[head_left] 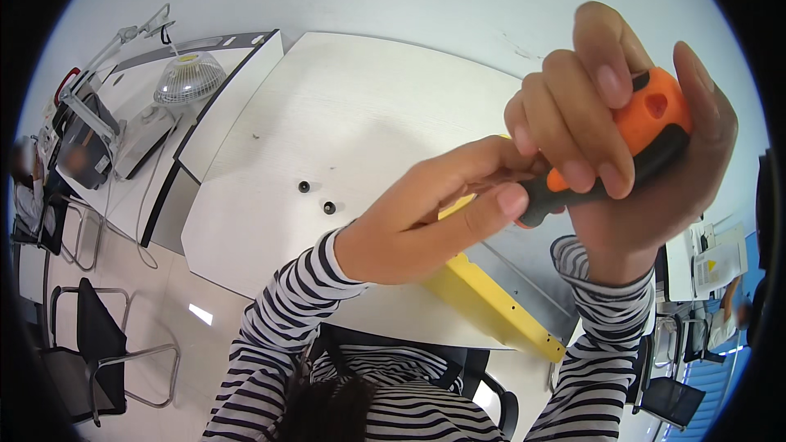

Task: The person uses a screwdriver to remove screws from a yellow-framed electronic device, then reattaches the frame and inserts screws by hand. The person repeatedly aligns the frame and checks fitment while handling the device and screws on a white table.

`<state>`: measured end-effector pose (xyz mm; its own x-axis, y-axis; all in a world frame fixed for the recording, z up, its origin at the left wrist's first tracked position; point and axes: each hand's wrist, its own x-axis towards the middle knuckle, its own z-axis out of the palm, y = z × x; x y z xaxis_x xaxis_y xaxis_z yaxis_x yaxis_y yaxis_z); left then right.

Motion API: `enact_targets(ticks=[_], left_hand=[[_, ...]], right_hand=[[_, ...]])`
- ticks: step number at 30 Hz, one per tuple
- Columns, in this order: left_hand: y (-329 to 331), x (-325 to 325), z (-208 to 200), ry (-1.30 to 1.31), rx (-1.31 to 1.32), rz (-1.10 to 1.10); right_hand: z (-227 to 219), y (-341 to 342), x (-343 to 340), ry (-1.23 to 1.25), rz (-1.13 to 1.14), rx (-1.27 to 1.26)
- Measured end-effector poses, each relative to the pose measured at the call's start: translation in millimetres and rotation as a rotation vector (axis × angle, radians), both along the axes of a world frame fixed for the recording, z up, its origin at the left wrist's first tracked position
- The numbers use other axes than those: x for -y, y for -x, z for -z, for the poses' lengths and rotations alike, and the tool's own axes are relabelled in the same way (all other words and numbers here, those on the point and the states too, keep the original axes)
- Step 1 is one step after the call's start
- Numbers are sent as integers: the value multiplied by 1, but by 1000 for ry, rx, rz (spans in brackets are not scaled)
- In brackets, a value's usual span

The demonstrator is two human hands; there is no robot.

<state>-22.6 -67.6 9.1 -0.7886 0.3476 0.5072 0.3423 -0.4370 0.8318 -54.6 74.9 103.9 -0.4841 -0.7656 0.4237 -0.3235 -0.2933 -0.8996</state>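
Observation:
Up at the right, my right hand (622, 123) wraps round the thick orange-and-black handle of a screwdriver (651, 119), its butt end turned up and to the right. My left hand (434, 205) closes at the handle's narrow lower end, thumb against it. The blade is hidden, and so is whatever the left fingers cover. Below both hands stands a yellow metal frame (499, 303) with small holes along its edge, partly behind my left hand and forearm. Two small black round parts (329, 208) lie on the white table to the left of my left hand.
The white table (295, 115) reaches to the wall. On a side desk at left are a clamp-arm lamp (190, 79) and a flat pale device (147, 139). Black chairs (102, 352) stand on the floor at left and right. A person (31, 196) sits at the far left.

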Motion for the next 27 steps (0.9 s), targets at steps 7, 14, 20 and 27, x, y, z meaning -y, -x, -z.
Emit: enact_targets(ticks=[7, 14, 20, 27], left_hand=[[14, -6, 8, 128, -245, -247], [9, 2, -4, 128, -101, 41], [17, -8, 6, 72, -235, -252], [-1, 1, -14, 51, 38, 100]], right_hand=[[12, -2, 0, 120, 306, -165], [-6, 12, -10, 5, 26, -121], [10, -1, 6, 53, 471, -212], [-4, 3, -1, 28, 152, -188]])
